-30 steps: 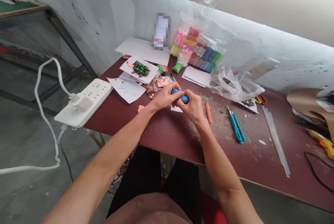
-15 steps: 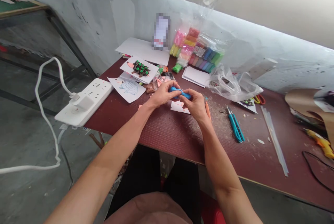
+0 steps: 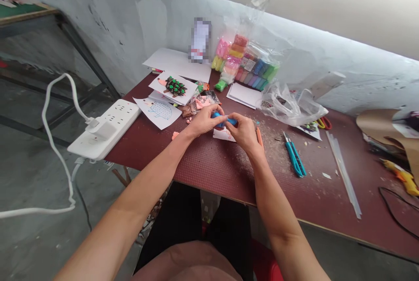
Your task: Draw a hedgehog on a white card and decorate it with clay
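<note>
Clay: blue clay piece (image 3: 224, 120), held just above the table (image 3: 212, 172), between both hands.
Left hand (image 3: 204, 120): fingers pinching its left end.
Right hand (image 3: 244, 131): pinching the right end.
Technique: likely best stretched evenly, with gentle pressure.
Nearby: small paper (image 3: 223, 134) beneath the hands.
</note>
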The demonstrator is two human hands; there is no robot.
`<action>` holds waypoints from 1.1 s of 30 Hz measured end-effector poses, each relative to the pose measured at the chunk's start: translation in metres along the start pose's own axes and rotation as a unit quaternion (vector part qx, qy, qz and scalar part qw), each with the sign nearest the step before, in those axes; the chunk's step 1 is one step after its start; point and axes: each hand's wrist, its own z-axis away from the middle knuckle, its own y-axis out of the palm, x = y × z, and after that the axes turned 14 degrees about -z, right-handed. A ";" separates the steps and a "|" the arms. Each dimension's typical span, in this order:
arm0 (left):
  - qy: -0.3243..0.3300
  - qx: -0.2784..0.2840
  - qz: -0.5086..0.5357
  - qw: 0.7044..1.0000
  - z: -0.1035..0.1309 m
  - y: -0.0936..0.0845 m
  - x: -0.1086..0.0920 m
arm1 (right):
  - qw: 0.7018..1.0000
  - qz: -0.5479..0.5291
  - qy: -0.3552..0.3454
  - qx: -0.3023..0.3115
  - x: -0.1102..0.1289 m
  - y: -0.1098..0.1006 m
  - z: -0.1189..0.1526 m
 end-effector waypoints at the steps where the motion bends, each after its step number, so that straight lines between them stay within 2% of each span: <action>1: 0.001 0.000 0.001 1.000 0.000 0.000 0.001 | 1.000 -0.003 -0.001 0.000 -0.001 0.000 0.000; 5: -0.010 0.004 0.000 1.000 -0.001 0.000 0.003 | 0.999 -0.045 -0.014 -0.002 -0.002 0.001 0.000; 8: -0.006 -0.003 0.015 1.000 -0.002 -0.002 0.001 | 0.992 -0.128 -0.007 -0.013 -0.001 0.003 0.001; 10: 0.002 -0.014 0.015 1.000 -0.003 -0.003 -0.001 | 0.982 -0.187 0.009 0.009 0.001 0.003 0.001; 13: 0.002 -0.028 -0.027 0.999 -0.002 -0.004 -0.003 | 0.979 -0.199 0.016 0.039 0.003 0.003 0.002; 17: 0.006 -0.045 -0.094 0.995 -0.001 -0.005 -0.003 | 0.988 -0.155 0.011 0.022 0.005 0.004 0.003; 20: 0.015 -0.065 -0.149 0.987 -0.003 -0.008 -0.004 | 0.969 -0.247 0.019 -0.006 0.006 0.000 0.001; 22: 0.043 -0.102 -0.216 0.970 -0.004 -0.012 -0.005 | 0.941 -0.336 0.012 -0.045 0.004 -0.009 -0.002; 24: 0.071 -0.142 -0.292 0.943 -0.005 -0.016 -0.005 | 0.925 -0.372 0.008 -0.073 -0.002 -0.021 -0.006; 27: 0.058 -0.153 -0.407 0.899 -0.005 -0.022 -0.001 | 0.925 -0.371 0.018 -0.081 -0.013 -0.035 -0.008; 30: 0.055 -0.158 -0.493 0.854 -0.005 -0.028 0.006 | 0.925 -0.370 0.040 -0.076 -0.019 -0.039 -0.007; 33: 0.060 -0.186 -0.520 0.832 -0.003 -0.029 0.007 | 0.925 -0.366 0.065 -0.078 -0.020 -0.037 -0.004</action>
